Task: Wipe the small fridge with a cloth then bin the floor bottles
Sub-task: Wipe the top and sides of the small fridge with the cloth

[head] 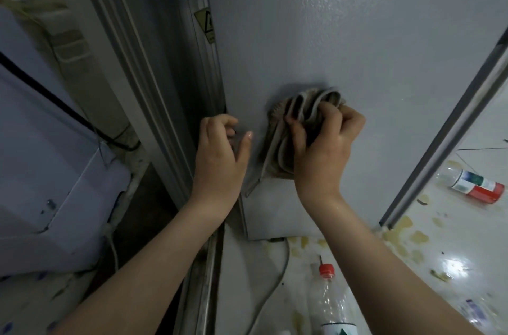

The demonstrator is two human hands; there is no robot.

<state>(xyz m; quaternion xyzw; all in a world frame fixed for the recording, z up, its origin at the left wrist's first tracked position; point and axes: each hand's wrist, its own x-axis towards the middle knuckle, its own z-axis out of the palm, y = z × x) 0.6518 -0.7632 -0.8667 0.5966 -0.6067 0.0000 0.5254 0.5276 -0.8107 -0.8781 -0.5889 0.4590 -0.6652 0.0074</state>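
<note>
The small fridge's (357,46) grey side panel is pebbled and glossy, standing on a white tiled floor (453,252) blotched with yellow stains. The right hand (321,148) has its grip bunched round a brownish cloth (297,120) pressed low on the panel. The left hand's (220,153) grip is loose, holding nothing, by the fridge's corner. Two bottles lie on the floor: a red-capped bottle (330,304) near the feet, and a labelled bottle (475,186) banded red, white and green, its writing unreadable. A yellow warning sticker (205,25) sits on the fridge's rear edge.

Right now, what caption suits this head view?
Right hand presses a bunched cloth to the fridge; bottles lie on the floor.
</note>
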